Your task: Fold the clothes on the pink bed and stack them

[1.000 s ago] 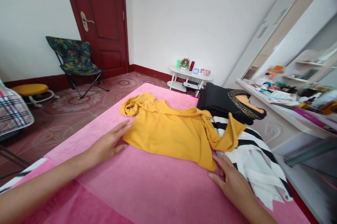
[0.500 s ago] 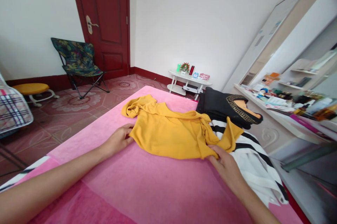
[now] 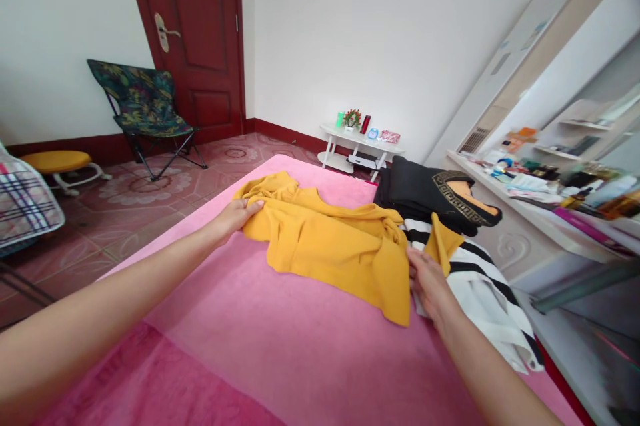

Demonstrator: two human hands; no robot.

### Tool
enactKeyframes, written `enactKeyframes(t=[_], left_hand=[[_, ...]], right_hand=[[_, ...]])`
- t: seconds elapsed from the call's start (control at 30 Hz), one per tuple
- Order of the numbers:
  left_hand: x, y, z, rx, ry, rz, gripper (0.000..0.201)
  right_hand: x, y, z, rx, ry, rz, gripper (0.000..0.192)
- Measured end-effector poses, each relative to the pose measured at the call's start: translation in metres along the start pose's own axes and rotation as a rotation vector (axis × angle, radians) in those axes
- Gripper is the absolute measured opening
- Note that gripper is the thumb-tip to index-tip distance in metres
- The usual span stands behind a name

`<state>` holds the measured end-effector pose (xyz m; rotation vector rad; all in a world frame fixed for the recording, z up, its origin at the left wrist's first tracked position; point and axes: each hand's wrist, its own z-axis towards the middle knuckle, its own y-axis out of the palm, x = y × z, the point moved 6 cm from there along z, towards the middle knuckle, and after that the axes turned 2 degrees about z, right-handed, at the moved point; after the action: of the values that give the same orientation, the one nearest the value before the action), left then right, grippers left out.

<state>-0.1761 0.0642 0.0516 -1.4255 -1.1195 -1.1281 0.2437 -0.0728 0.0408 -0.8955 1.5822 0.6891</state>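
Note:
A mustard-yellow top (image 3: 335,243) lies rumpled across the pink bed cover (image 3: 280,346). My left hand (image 3: 235,216) grips its left edge near the bunched sleeve. My right hand (image 3: 427,279) pinches the fabric at its right side, where it overlaps a black-and-white striped garment (image 3: 483,286). The yellow cloth is lifted and folded between my two hands.
A black garment with gold trim (image 3: 435,196) lies beyond the striped one. A cluttered white dresser (image 3: 550,213) runs along the right. On the tiled floor stand a small white table (image 3: 360,146), a folding chair (image 3: 143,113) and a yellow stool (image 3: 57,163). A red door (image 3: 190,33) is shut.
My hands went from resting flat beside the yellow top to gripping its edges, then carried the fabric away from me, so its near part is lifted and bunched.

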Motion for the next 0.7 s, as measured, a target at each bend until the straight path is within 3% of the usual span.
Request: enactKeyframes(t=[0.1,0.23,0.3,0.4,0.5,0.63,0.7], left_hand=[[-0.012,-0.006,-0.024,-0.070,-0.072,0.019,0.059],[-0.016,0.008,-0.052,-0.453,-0.013,0.097,0.048],[-0.014,0.014,-0.061,-0.538,0.037,0.146,0.042],[-0.001,0.013,-0.069,-0.486,0.076,0.094,0.042],[0.017,0.005,-0.082,-0.428,0.029,0.017,0.046],[0.037,-0.012,-0.115,-0.421,-0.119,0.025,0.051],[0.043,-0.020,-0.131,-0.449,-0.177,0.084,0.052]], right_hand=[[0.004,-0.005,-0.024,-0.064,-0.227,-0.220,0.059],[0.016,-0.001,-0.044,-0.195,-0.423,-0.462,0.077],[0.017,0.003,-0.048,-0.223,-0.451,-0.492,0.078],[0.003,0.005,-0.056,-0.248,-0.404,-0.445,0.063],[-0.024,-0.002,-0.074,-0.276,-0.301,-0.398,0.046],[-0.065,-0.037,-0.112,-0.291,-0.244,-0.394,0.045],[-0.073,-0.057,-0.130,-0.331,-0.219,-0.476,0.043]])
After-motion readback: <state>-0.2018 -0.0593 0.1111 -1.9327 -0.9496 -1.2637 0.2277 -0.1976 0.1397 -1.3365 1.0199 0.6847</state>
